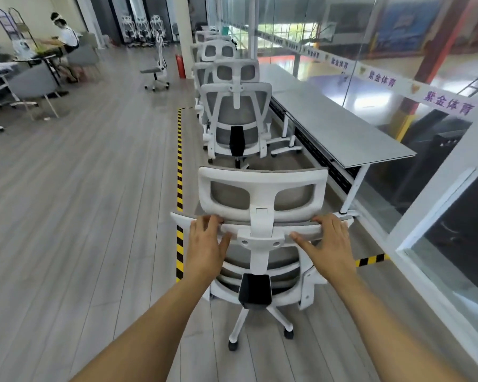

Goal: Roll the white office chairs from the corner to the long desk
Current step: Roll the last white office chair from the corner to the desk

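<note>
A white office chair (262, 188) with grey mesh stands right in front of me, its back toward me. My left hand (207, 244) grips the left end of the backrest's top rail, fingers curled over the edge. My right hand (326, 242) grips the right end of the same rail. The long grey desk (329, 125) runs away along the glass wall on the right. Several more white chairs (236, 119) stand in a row at the desk ahead of mine.
Yellow-black floor tape (179, 166) runs alongside the chair row. A lone white chair (156, 64) and a red extinguisher (181, 66) stand further off. More white chairs (142, 27) are parked in the far corner. A person sits at a table (36, 60) at far left.
</note>
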The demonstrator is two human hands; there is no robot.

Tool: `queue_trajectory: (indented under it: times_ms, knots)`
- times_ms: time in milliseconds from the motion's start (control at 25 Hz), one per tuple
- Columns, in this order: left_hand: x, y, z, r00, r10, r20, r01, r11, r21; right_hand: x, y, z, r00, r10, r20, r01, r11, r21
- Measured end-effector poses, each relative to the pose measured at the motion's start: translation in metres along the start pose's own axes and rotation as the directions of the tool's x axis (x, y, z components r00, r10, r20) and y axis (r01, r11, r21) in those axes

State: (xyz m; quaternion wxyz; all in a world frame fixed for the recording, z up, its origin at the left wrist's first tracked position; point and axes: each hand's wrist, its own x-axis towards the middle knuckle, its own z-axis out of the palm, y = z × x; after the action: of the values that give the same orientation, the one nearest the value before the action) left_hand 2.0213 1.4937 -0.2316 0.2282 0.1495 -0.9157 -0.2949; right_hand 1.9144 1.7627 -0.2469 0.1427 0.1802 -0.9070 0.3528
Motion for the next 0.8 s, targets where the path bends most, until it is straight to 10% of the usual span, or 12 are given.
queue_trajectory:
  times_ms: [800]
  knots:
    - [0.42, -0.012, 0.16, 0.973, -0.004, 0.233, -0.062, 0.96, 0.275, 0.435, 0.111, 0.147, 0.99, 0.132, 0.043, -0.122, 0.976, -0.18]
